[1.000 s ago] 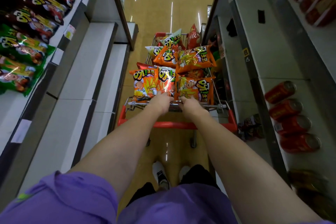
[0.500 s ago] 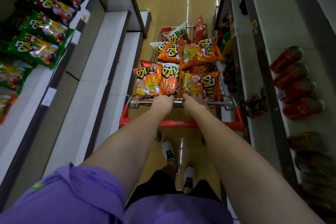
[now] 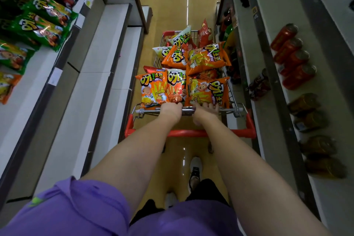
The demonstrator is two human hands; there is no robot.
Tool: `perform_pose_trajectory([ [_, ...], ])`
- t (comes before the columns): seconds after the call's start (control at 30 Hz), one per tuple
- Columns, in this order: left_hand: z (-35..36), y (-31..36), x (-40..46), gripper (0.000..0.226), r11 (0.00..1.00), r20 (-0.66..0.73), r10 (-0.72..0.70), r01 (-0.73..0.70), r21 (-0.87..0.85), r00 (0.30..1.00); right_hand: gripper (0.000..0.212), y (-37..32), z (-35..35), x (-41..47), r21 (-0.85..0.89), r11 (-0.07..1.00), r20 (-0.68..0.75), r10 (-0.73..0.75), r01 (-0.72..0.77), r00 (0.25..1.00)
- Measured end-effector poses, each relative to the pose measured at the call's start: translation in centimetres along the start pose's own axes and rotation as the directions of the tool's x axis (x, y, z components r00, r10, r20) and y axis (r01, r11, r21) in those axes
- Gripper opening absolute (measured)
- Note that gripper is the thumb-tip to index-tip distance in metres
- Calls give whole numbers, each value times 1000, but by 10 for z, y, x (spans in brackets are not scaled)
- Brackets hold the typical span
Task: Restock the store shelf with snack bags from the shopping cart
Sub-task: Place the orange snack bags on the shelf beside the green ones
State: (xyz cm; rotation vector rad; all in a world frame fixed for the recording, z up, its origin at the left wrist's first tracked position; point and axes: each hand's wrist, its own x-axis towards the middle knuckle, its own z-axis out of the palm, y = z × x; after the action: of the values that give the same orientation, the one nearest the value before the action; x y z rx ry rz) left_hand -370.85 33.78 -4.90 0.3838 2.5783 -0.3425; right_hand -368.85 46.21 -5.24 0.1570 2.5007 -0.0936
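My left hand [image 3: 171, 109]: fingers curled over the cart's metal handle bar [image 3: 228, 110], gripping it just left of the bar's middle.
My right hand [image 3: 206, 110]: beside the left, almost touching it, closed round the same bar; fingertips show over the far side, against the nearest bag.
Shopping cart [image 3: 191, 133]: centre of the frame, red bumper rail nearest me, wire basket running away up the aisle.
Snack bags [image 3: 207, 92]: heaped in the basket above its rim, mostly orange, two pale ones at the far end; the nearest row leans against the handle end.
Cart edges: the red rail's left corner sits close to the base of the left shelving, its right corner close to the right shelving; narrow gaps on both sides.
Left shelf [image 3: 103, 48]: white boards stepping down from upper left to lower left, bare along the lower tiers.
Shelved bags [image 3: 41, 25]: green and dark red packs lying on the top tier in the upper left corner, orange ones at the left edge.
Right shelf [image 3: 268, 74]: grey tiers down the right side, red cans [image 3: 293, 57] lying in a row, darker packs below them.
Floor [image 3: 172, 11]: glossy yellow strip open ahead of the cart, toward the top centre.
My shoe [image 3: 195, 168]: on the floor behind the rail, lower centre.
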Motion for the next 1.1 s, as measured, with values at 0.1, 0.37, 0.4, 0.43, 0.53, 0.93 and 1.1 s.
perform_pose_trajectory([
  [0.1, 22, 4, -29, 43, 999, -40, 7, -8, -32, 999, 79, -3, 20, -26, -6, 1000, -22, 25, -25, 999],
  [0.37, 68, 11, -97, 46, 999, -2, 41, -41, 2, 999, 84, -17, 78, -97, 19, 999, -2, 48, -48, 999],
  [0.4, 72, 11, -104, 46, 999, 11, 46, -46, 3, 999, 84, -17, 84, -106, 22, 999, -1, 42, -42, 999],
  [0.43, 76, 13, -113, 46, 999, 21, 42, -42, -3, 999, 84, -18, 90, -115, 26, 999, 1, 37, -37, 999],
  [0.53, 94, 21, -139, 40, 999, 40, 11, -9, -42, 999, 84, -19, 107, -142, 29, 999, 6, 30, -30, 1000],
  [0.93, 169, 68, -254, 76, 957, 51, -86, 97, -272, 995, 101, 8, 188, -251, -58, 995, -23, -86, 84, 996],
  [1.1, 190, 82, -301, 77, 951, 64, -85, 100, -292, 994, 102, 13, 219, -295, -85, 992, -19, -100, 98, 995],
])
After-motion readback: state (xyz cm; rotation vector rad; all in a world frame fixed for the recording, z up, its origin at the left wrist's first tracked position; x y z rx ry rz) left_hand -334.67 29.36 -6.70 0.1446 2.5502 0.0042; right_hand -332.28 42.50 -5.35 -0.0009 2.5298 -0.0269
